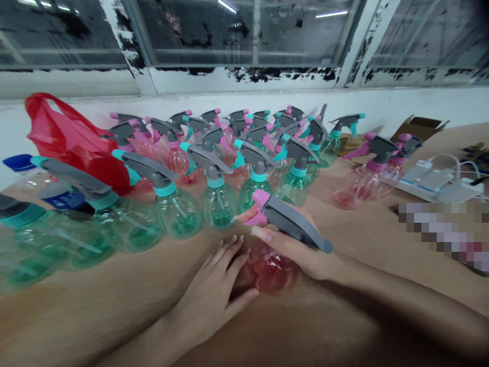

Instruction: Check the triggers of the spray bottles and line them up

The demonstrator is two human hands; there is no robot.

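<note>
A pink spray bottle (272,270) with a grey trigger head (292,221) and pink nozzle stands on the wooden table (114,306) in front of me. My right hand (298,250) is wrapped round its neck, under the trigger head. My left hand (216,288) rests against the bottle's left side, fingers stretched out and apart, thumb touching the bottle's base. Behind them stand several finished spray bottles, green ones (219,204) with teal collars and pink ones (178,158) further back.
A red plastic bag (72,137) lies at the back left near a blue-capped bottle (23,165). Two pink spray bottles (362,178) stand apart on the right, beside a white power strip (431,186) and a cardboard box (418,127). A white wall and window run behind.
</note>
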